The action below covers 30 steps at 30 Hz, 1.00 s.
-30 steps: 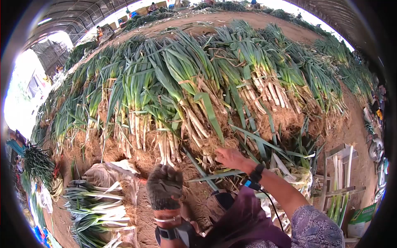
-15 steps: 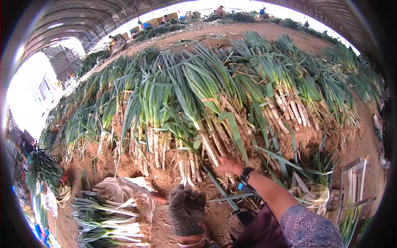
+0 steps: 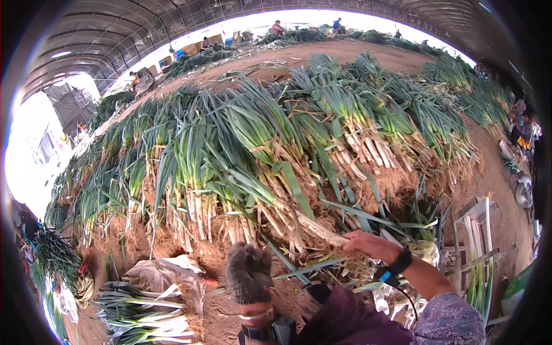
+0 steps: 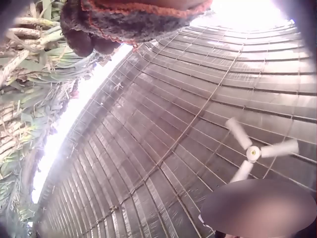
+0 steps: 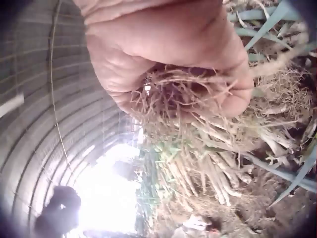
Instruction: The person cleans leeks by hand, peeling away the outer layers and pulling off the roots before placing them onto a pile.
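In the head view my bare right hand point(image 3: 372, 245) grips the root end of a leek point(image 3: 317, 228). Its pale stem slants up and left to green leaves lying over the pile. Thin roots point(image 5: 181, 91) poke out of the curled fingers in the right wrist view. My left hand point(image 3: 249, 273), in a dark knitted glove, is held up before the pile's front edge with its fingers curled; nothing shows in it. The left wrist view catches the glove point(image 4: 133, 24) at the top. Behind both hands lies a broad heap of leeks point(image 3: 195, 149), roots towards me.
Trimmed leeks point(image 3: 144, 313) lie at lower left, beside a beige sack point(image 3: 150, 275). A wooden rack point(image 3: 476, 230) holding long stems stands at the right. Loose leaves point(image 3: 356, 213) lie near my right arm. People point(image 3: 277, 29) are far back under the arched roof.
My right hand has gone down to the pile, gripped a leek's lower stem and drawn it right and towards me. The left gloved hand stays curled near the pile's front. The head view has shifted.
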Available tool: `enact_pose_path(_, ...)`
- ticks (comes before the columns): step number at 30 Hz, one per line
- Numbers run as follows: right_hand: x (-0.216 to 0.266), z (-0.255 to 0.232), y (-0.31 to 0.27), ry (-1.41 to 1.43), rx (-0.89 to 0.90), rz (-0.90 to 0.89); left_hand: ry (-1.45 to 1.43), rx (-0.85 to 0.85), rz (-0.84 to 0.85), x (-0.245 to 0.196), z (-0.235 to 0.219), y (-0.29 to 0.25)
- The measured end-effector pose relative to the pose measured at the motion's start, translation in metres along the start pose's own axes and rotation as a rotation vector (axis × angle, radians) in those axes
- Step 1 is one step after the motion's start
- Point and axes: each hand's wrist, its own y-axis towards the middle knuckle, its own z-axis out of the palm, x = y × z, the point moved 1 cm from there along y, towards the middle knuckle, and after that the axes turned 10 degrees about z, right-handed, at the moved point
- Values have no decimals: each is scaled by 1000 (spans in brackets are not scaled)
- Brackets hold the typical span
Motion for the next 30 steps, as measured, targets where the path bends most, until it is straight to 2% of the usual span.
enact_pose_path(1,15,-4,-21,128,31,172,44,-15,-6,5,-1,-2)
enact_pose_path(2,-16,-5,-29,261,76,151,86,-31,-12,11,2,-4)
enact_pose_path(3,6,-14,-45,204,133,190,122,-42,-15,19,5,-2)
enact_pose_path(5,64,-32,-91,96,252,279,148,-11,-122,37,0,8)
enact_pose_path(6,76,-27,-108,102,130,173,155,-29,-191,47,-2,11)
enact_pose_path(7,79,-27,-126,-20,166,140,162,-44,-261,58,-3,14)
enact_pose_path(9,79,-31,-155,-263,240,68,123,5,-263,79,-2,19)
enact_pose_path(10,80,-26,-162,-303,165,-143,106,26,-264,85,-1,19)
enact_pose_path(11,77,-27,-168,-497,99,-159,88,-62,-324,82,5,13)
enact_pose_path(13,69,-32,-180,-891,-40,-191,79,36,-265,86,5,9)
enact_pose_path(14,67,-36,-182,-1041,-86,-95,67,65,-280,87,7,4)
enact_pose_path(17,31,-48,-178,-1151,-430,-45,49,134,-292,83,17,-7)
enact_pose_path(20,5,-52,-160,-1213,-559,26,88,138,-255,80,15,-12)
enact_pose_path(23,19,-43,-120,-891,-513,8,136,156,-210,74,15,-13)
enact_pose_path(25,26,-30,-78,-779,-498,-172,119,207,-194,68,19,-14)
enact_pose_path(27,47,-17,-36,-462,-330,-250,68,252,-179,64,20,-15)
enact_pose_path(29,73,-9,-5,-395,-179,-253,34,293,-167,60,21,-12)
enact_pose_path(30,90,-8,6,-325,-44,-147,26,307,-163,58,19,-11)
